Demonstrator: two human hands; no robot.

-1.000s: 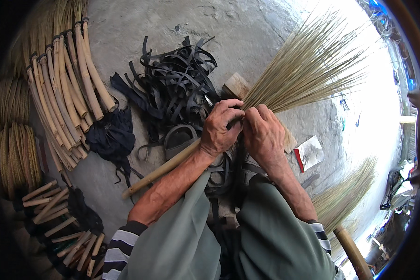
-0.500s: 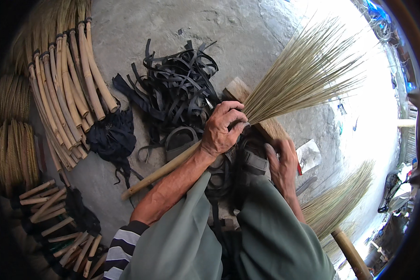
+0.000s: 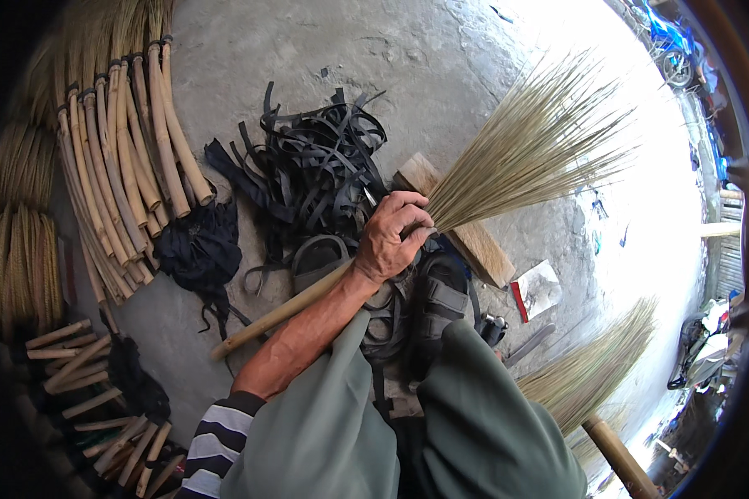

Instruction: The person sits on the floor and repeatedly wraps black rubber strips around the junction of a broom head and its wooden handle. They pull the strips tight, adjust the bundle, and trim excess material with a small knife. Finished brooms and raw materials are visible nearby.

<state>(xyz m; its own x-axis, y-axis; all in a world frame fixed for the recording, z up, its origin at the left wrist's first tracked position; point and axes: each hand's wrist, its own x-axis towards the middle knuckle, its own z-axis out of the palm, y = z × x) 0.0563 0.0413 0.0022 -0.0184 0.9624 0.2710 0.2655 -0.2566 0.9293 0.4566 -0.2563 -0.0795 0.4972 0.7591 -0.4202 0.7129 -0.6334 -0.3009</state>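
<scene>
Where the right hand gripped the broom beside the left 1 second ago and had slid down toward the lap half a second ago, it is now gone from view, hidden below or behind the green trouser legs. The left hand has stayed put, its fingers curled tight around the neck of the broom, just where the bristles meet the stick. The far bristle tips wash out in the glare on the right, and the sandals under the knees are partly covered. The broom lies slantwise over the concrete floor: pale straw fanning up and right, a bare wooden handle running down and left. It crosses a flat wooden block, beside a heap of black straps. A second broom lies at lower right, cut off by the rim.
</scene>
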